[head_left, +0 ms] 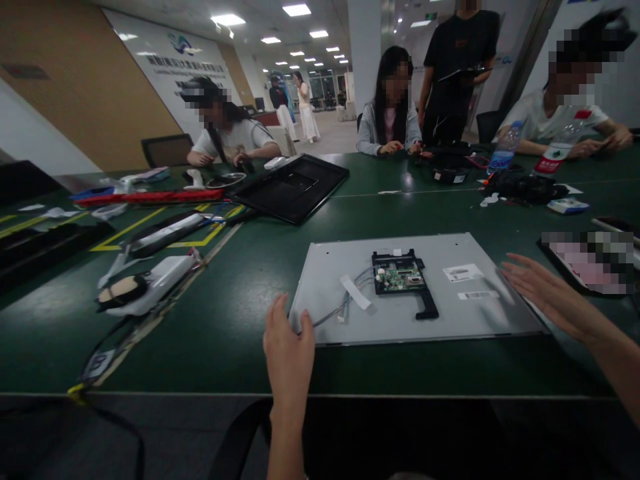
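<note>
A grey metal-backed display panel [450, 313] lies flat on the green table in front of me. Near its middle sits a black plastic bracket [427, 303] around a green circuit board [400, 279]. Thin grey cables [327, 316] run from the board toward the left, under a strip of white tape [356, 292]. At the panel's left edge is my left hand [289, 340], fingers apart, thumb by the front left corner. My right hand [547, 293] is stretched out flat beside the right edge. Neither hand grips the panel; whether they touch its edges I cannot tell.
Beyond the panel lies a black monitor frame [295, 187]. To the left are a white device [150, 287] and a red strip [150, 197]. Bottles [557, 150] stand at the back right; a phone [590, 260] lies right. Several people are across the table.
</note>
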`<state>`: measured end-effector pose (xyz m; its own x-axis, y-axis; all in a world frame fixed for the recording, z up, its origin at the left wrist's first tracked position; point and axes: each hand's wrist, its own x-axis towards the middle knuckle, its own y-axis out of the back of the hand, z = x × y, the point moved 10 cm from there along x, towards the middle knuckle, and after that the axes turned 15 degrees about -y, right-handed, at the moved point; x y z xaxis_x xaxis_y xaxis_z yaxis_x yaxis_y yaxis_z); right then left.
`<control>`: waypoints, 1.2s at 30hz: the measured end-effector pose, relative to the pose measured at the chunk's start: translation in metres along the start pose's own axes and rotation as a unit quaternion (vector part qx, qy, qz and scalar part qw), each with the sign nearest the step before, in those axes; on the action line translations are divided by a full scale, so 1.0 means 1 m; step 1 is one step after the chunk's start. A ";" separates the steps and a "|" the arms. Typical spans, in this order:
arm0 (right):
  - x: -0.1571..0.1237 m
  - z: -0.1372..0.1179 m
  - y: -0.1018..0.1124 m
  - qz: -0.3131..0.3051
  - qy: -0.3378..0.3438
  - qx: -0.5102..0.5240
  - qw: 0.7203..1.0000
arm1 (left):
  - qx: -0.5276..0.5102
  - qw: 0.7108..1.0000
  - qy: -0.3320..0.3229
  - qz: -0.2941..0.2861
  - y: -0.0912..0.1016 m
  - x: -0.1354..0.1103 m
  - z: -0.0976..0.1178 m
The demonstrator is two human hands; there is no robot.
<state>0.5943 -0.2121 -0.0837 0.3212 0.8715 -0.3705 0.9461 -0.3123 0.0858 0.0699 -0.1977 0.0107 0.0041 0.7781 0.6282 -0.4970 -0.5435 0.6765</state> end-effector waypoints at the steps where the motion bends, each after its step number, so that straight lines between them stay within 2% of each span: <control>1: -0.001 0.000 0.000 -0.001 -0.003 0.016 1.000 | -0.005 1.000 0.007 0.001 0.002 -0.003 -0.004; 5: 0.000 0.003 -0.001 -0.014 -0.009 0.078 0.997 | -0.026 0.998 0.041 -0.027 -0.001 -0.011 -0.027; 9: 0.002 0.007 -0.007 -0.028 -0.006 0.104 0.994 | -0.045 0.997 0.031 -0.054 -0.007 -0.008 -0.039; 14: -0.009 -0.004 -0.036 -0.036 0.035 0.051 0.997 | 0.027 0.999 -0.001 0.018 0.014 0.003 -0.033; 18: -0.022 -0.013 -0.067 -0.039 0.049 -0.058 0.996 | 0.050 0.995 -0.011 0.083 0.032 0.000 -0.027; 21: -0.029 -0.018 -0.094 -0.054 0.069 -0.155 0.984 | 0.041 0.993 -0.022 0.104 0.038 -0.003 -0.024; 24: -0.039 -0.027 -0.125 -0.068 0.142 -0.278 0.948 | 0.035 0.993 -0.019 0.109 0.039 -0.005 -0.025; 28: -0.055 -0.030 -0.176 -0.095 0.249 -0.473 0.840 | 0.026 0.995 0.002 0.100 0.038 -0.006 -0.027; 31: -0.060 -0.029 -0.204 -0.121 0.293 -0.544 0.777 | 0.033 0.995 0.004 0.098 0.038 -0.007 -0.027; 36: -0.062 -0.031 -0.230 -0.135 0.330 -0.569 0.741 | 0.035 0.995 0.000 0.098 0.037 -0.010 -0.027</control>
<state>0.3578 -0.1825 -0.0518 -0.2912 0.9565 -0.0142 0.2818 0.0999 0.9543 0.0278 -0.2170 0.0194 -0.0872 0.6552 0.7504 -0.4260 -0.7055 0.5664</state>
